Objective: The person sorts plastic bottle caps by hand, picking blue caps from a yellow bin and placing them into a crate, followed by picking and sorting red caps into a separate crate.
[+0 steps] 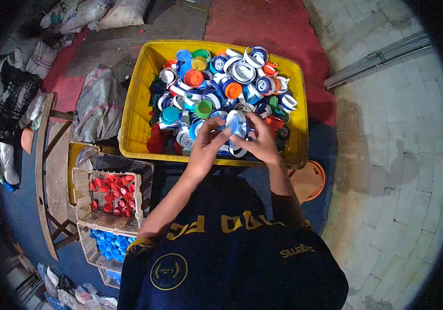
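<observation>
Both my hands are over the near side of a large yellow tub (131,114) heaped with plastic lids. Between them is a white and blue plastic lid (238,122), slightly blurred. My left hand (207,143) has its fingers closed on the lid's left side. From the right, my right hand (260,143) grips the same lid with thumb and fingers. Around them lie white and blue lids with straps, an orange lid (233,91), a green lid (204,108) and a turquoise lid (170,114). The lid's underside is hidden by my fingers.
Left of me stand a crate with red caps (113,194) and a crate with blue caps (110,245). A wooden frame (45,181) is beyond them. An orange round stool (308,182) sits by the tub's right corner. Sacks (99,103) lie at left; a block wall (386,155) rises right.
</observation>
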Action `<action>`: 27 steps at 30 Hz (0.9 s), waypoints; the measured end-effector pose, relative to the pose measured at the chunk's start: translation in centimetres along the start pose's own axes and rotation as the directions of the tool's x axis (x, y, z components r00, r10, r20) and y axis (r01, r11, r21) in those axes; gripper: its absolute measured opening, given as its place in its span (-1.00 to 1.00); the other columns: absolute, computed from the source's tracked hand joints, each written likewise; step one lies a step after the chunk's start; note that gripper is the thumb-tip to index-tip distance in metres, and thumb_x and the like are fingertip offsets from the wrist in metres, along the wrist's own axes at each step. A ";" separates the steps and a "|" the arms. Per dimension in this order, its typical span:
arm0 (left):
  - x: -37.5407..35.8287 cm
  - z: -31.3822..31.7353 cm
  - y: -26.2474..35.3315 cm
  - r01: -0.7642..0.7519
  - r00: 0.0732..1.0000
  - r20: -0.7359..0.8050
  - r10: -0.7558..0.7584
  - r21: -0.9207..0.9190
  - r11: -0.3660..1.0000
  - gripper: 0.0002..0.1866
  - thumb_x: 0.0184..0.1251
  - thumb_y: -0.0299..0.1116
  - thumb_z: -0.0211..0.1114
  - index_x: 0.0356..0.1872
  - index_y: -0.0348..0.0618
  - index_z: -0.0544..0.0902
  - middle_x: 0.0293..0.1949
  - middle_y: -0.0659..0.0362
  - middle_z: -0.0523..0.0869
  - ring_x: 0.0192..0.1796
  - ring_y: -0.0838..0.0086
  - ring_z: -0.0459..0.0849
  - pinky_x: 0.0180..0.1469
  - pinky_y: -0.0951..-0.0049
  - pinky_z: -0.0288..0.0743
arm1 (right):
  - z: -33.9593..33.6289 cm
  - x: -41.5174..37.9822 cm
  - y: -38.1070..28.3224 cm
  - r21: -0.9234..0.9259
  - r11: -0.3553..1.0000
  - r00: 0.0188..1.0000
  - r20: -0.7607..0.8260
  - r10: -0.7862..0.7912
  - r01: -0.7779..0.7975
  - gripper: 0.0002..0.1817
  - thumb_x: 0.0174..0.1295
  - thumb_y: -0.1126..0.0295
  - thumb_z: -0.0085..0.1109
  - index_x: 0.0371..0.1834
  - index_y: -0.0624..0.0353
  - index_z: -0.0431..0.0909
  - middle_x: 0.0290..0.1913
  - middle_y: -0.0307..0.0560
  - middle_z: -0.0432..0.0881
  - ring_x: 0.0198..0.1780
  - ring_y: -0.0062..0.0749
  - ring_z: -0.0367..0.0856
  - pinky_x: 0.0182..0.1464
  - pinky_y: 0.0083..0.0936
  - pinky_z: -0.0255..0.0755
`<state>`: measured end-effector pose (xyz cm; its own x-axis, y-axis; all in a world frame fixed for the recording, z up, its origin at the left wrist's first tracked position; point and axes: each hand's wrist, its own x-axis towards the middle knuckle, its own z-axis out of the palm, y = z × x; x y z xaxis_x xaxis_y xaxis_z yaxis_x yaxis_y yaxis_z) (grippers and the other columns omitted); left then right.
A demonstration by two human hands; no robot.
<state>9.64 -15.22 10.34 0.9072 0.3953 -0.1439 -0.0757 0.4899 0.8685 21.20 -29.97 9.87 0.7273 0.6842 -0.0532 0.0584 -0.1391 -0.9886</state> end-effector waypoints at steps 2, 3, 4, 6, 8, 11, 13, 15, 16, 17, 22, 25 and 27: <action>0.8 0.4 -0.6 0.014 0.999 0.038 -0.019 0.127 0.992 -0.58 0.45 -0.33 0.37 0.21 -0.27 0.51 0.07 0.18 0.57 0.05 0.51 0.59 0.10 0.47 0.51 | -0.6 -0.2 0.3 -0.014 0.998 0.998 0.030 -0.054 0.055 -0.25 0.06 0.37 0.59 0.31 0.34 0.41 0.19 -0.06 0.55 0.17 -0.42 0.60 0.19 -0.44 0.56; 1.1 0.6 -0.9 0.020 0.998 0.055 -0.031 0.188 0.982 -0.55 0.44 -0.31 0.37 0.24 -0.27 0.50 0.07 0.18 0.57 0.06 0.52 0.59 0.11 0.48 0.51 | -0.9 -0.2 0.3 -0.022 0.996 0.996 0.046 -0.081 0.082 -0.24 0.04 0.34 0.62 0.29 0.35 0.44 0.19 -0.04 0.55 0.17 -0.41 0.61 0.18 -0.45 0.57; 1.3 0.7 -1.0 0.055 0.996 0.060 -0.066 0.164 0.985 -0.47 0.42 -0.28 0.40 0.31 -0.27 0.47 0.07 0.18 0.60 0.07 0.52 0.60 0.10 0.48 0.52 | -0.6 -0.5 0.1 0.076 0.993 0.996 0.006 -0.087 0.087 -0.29 0.05 0.40 0.60 0.27 0.34 0.46 0.16 -0.05 0.57 0.16 -0.42 0.61 0.19 -0.48 0.56; 1.6 0.9 -0.9 0.052 0.995 0.079 -0.067 0.181 0.982 -0.47 0.44 -0.27 0.38 0.33 -0.26 0.47 0.05 0.17 0.63 0.04 0.51 0.62 0.09 0.47 0.54 | -1.1 -0.4 -0.5 0.052 0.993 0.994 0.033 -0.104 0.102 -0.30 0.05 0.43 0.60 0.27 0.33 0.46 0.12 -0.07 0.59 0.15 -0.43 0.62 0.17 -0.48 0.56; 1.2 0.9 -1.2 0.133 0.989 0.045 -0.138 0.096 0.986 -0.49 0.48 -0.25 0.31 0.33 -0.27 0.47 0.02 0.14 0.67 0.02 0.47 0.66 0.09 0.43 0.57 | -1.6 -0.7 -0.8 0.052 0.996 0.995 0.066 -0.072 0.069 -0.31 0.06 0.46 0.59 0.27 0.33 0.46 0.09 -0.09 0.61 0.12 -0.44 0.63 0.16 -0.49 0.57; 0.7 0.5 -1.7 0.244 0.969 -0.001 -0.247 -0.152 0.958 -0.54 0.55 -0.23 0.14 0.32 -0.30 0.47 0.01 0.08 0.71 0.02 0.36 0.72 0.11 0.35 0.61 | -2.2 -1.1 -0.6 0.121 0.993 0.995 0.096 -0.012 0.000 -0.33 0.08 0.50 0.56 0.27 0.32 0.45 0.05 -0.13 0.64 0.07 -0.47 0.65 0.14 -0.51 0.57; 0.2 0.2 -1.5 0.201 0.979 0.027 -0.200 -0.249 0.948 -0.57 0.59 -0.24 0.02 0.29 -0.32 0.47 0.01 0.04 0.72 0.02 0.27 0.74 0.11 0.30 0.63 | -2.2 -1.4 0.0 0.228 0.974 0.997 0.076 -0.018 0.000 -0.36 0.11 0.53 0.54 0.26 0.31 0.45 0.04 -0.16 0.65 0.04 -0.50 0.66 0.11 -0.52 0.58; 0.2 -0.6 -2.0 0.236 0.963 -0.054 -0.265 -0.310 0.921 -0.51 0.56 -0.14 -0.01 0.27 -0.33 0.45 0.06 -0.02 0.70 0.05 0.17 0.74 0.13 0.24 0.61 | -2.7 -1.3 0.0 0.228 0.974 0.998 0.055 -0.035 0.022 -0.39 0.13 0.57 0.51 0.24 0.31 0.45 0.02 -0.17 0.65 0.02 -0.55 0.66 0.04 -0.53 0.58; -0.2 -1.0 -1.9 0.242 0.953 -0.088 -0.289 -0.353 0.904 -0.48 0.55 -0.09 -0.01 0.29 -0.30 0.44 0.08 -0.02 0.68 0.05 0.17 0.73 0.13 0.23 0.59 | -3.0 -1.4 0.1 0.225 0.974 0.999 0.039 -0.019 0.010 -0.39 0.13 0.57 0.51 0.25 0.31 0.45 -0.01 -0.18 0.65 0.00 -0.58 0.65 0.01 -0.53 0.58; -0.5 -1.4 -1.7 0.245 0.942 -0.119 -0.314 -0.396 0.885 -0.46 0.53 -0.04 -0.01 0.30 -0.26 0.43 0.10 -0.01 0.66 0.05 0.18 0.72 0.14 0.21 0.58 | -3.4 -1.4 0.2 0.223 0.975 1.000 0.021 -0.004 -0.001 -0.39 0.13 0.57 0.51 0.26 0.30 0.44 -0.03 -0.18 0.66 -0.01 -0.61 0.65 -0.03 -0.54 0.58; -2.7 -3.8 -0.3 0.055 0.972 -0.174 -0.156 -0.481 0.875 -0.48 0.41 -0.01 0.10 0.23 -0.14 0.45 0.16 -0.09 0.65 0.01 0.15 0.74 0.13 0.21 0.58 | -5.2 -0.7 0.2 -0.656 0.750 0.995 -0.092 0.032 -0.085 -0.42 0.21 -0.11 0.36 -0.36 0.34 0.67 -0.34 0.14 0.68 -0.31 0.10 0.66 -0.22 -0.15 0.49; -3.5 -4.9 -0.1 0.013 0.980 -0.160 -0.122 -0.555 0.832 -0.53 0.39 -0.03 0.09 0.18 -0.10 0.47 0.16 -0.09 0.65 0.00 0.14 0.74 0.13 0.17 0.59 | -4.4 0.7 -0.6 -0.757 0.632 0.979 -0.201 0.016 -0.166 -0.49 0.16 0.00 0.44 -0.44 0.34 0.62 -0.34 0.13 0.69 -0.30 0.09 0.65 -0.22 -0.13 0.48; -3.8 -5.1 0.0 0.012 0.983 -0.140 -0.117 -0.588 0.809 -0.55 0.36 -0.04 0.11 0.15 -0.08 0.48 0.17 -0.08 0.64 0.02 0.14 0.73 0.14 0.15 0.60 | -3.6 1.7 -0.5 -0.785 0.605 0.982 -0.184 -0.028 -0.130 -0.59 0.08 0.16 0.53 -0.48 0.32 0.61 -0.37 0.15 0.68 -0.31 0.10 0.64 -0.23 -0.12 0.48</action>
<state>4.11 -12.77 8.50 0.8428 0.4404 -0.3094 -0.2936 0.8579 0.4216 24.89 -31.29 10.74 0.8389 0.5443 0.0017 0.4780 -0.7352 -0.4807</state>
